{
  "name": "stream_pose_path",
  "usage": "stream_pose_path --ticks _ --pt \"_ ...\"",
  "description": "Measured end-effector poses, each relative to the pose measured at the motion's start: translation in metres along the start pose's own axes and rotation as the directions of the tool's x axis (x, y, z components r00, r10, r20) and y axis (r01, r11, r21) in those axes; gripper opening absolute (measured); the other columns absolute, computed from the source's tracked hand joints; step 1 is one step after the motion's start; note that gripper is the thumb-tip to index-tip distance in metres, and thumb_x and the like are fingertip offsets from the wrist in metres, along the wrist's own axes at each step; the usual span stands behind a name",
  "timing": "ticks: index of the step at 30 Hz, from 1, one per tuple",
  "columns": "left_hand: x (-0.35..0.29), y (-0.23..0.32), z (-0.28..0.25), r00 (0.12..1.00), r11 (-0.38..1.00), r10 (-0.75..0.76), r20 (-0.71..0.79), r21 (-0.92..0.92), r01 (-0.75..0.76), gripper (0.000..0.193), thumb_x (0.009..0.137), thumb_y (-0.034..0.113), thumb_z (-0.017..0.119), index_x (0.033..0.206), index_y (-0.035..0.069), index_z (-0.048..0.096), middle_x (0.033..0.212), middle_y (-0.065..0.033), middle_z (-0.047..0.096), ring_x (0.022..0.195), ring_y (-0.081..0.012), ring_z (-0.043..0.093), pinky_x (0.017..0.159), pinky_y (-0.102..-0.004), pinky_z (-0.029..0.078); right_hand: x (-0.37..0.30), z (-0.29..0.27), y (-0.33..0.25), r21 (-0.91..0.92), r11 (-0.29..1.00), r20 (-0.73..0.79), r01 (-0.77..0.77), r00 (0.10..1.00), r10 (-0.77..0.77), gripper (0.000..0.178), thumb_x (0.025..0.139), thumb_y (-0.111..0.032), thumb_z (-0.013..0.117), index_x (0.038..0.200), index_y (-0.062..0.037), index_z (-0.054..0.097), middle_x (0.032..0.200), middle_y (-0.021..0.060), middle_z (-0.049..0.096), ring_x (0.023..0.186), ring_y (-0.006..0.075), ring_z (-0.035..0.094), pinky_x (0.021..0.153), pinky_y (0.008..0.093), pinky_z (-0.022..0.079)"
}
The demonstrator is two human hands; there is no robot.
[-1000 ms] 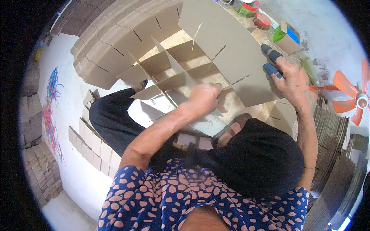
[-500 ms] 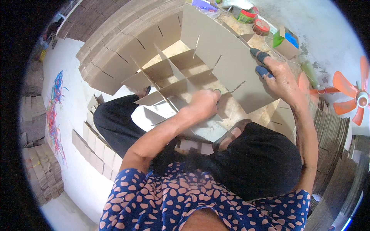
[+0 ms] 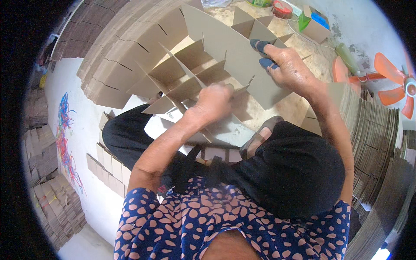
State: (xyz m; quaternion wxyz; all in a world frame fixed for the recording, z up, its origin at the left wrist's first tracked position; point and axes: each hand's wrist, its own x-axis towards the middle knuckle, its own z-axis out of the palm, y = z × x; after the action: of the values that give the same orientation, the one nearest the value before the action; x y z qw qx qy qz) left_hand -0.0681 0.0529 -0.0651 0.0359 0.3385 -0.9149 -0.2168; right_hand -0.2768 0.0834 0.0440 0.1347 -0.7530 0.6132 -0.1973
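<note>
A partly interlocked grid of brown cardboard divider strips [image 3: 185, 65] stands in front of me. My right hand [image 3: 288, 67], with dark covers on some fingertips, grips the upper edge of a wide slotted cardboard strip [image 3: 216, 41]. That strip is tilted across the right side of the grid. Closed and slightly blurred, my left hand [image 3: 212, 104] is at the near side of the grid, its fingers curled around the end of a cross strip. Their tips are partly hidden. Another assembled divider grid [image 3: 251, 28] lies behind the wide strip.
Long stacks of slotted cardboard [image 3: 112, 56] line the far left, with more piles [image 3: 372, 143] on the right. An orange fan [image 3: 390, 86] stands at the right. Coloured strings [image 3: 65, 138] lie on the pale floor at left. A red-rimmed container [image 3: 282, 8] and small carton [image 3: 315, 27] are at the back.
My right hand has moved left with the wide strip, bringing it closer over the grid. My left hand has also moved left. More of the grid behind the strip now shows.
</note>
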Motion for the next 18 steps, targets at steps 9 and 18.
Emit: stream_pose_path --ticks 9,18 --pt "0.005 -0.009 -0.001 0.997 0.998 -0.022 0.075 -0.052 0.026 0.017 0.069 0.01 0.061 0.084 0.002 0.056 0.091 -0.0184 0.059 0.088 -0.0359 0.06 0.076 -0.0448 0.049 -0.023 0.079 0.023 -0.19 0.982 0.224 0.009 0.974 0.034 0.022 0.076 -0.02 0.064 0.091 -0.0054 0.057 0.076 0.0195 0.061 0.072 0.0367 0.062 0.063 0.0457 0.047" --pt "0.009 -0.019 0.004 0.996 1.0 -0.004 0.088 0.006 0.004 0.018 0.078 0.018 0.06 0.083 0.002 0.055 0.09 -0.0196 0.06 0.088 -0.0387 0.059 0.075 -0.0482 0.047 -0.145 0.045 0.085 -0.147 0.788 -0.509 -0.598 0.729 0.458 0.052 0.073 -0.017 0.073 0.117 0.0019 0.053 0.109 0.0223 0.056 0.103 0.0381 0.053 0.083 0.0394 0.045"
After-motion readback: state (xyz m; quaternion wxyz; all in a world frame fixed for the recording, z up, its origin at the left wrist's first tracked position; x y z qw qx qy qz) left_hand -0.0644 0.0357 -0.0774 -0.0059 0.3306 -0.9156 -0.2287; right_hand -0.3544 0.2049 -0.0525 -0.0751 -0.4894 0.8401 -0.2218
